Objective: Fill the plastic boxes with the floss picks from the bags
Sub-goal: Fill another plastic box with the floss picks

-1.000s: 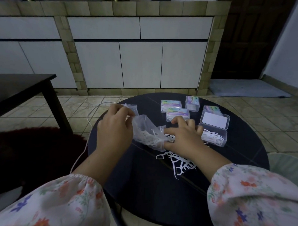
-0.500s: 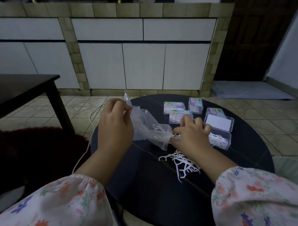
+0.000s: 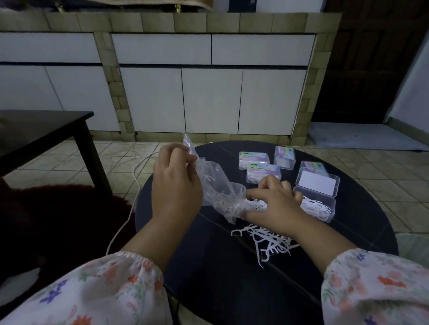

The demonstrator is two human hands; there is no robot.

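A clear bag (image 3: 217,189), pinched at its top corner, slants down from the grip with white picks (image 3: 269,242) spilling from its mouth into a loose heap below. Just right of the mouth an open box (image 3: 315,197) holds picks; four shut boxes (image 3: 264,172) lie beyond.

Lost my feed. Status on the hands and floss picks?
Left hand grips bag. Right hand pinching floss picks at bag mouth. Open box part filled. Loose picks on table, nothing blocking.

Dim room: white cabinets (image 3: 210,99) behind, tiled floor (image 3: 390,183), dark side table (image 3: 39,129) left.
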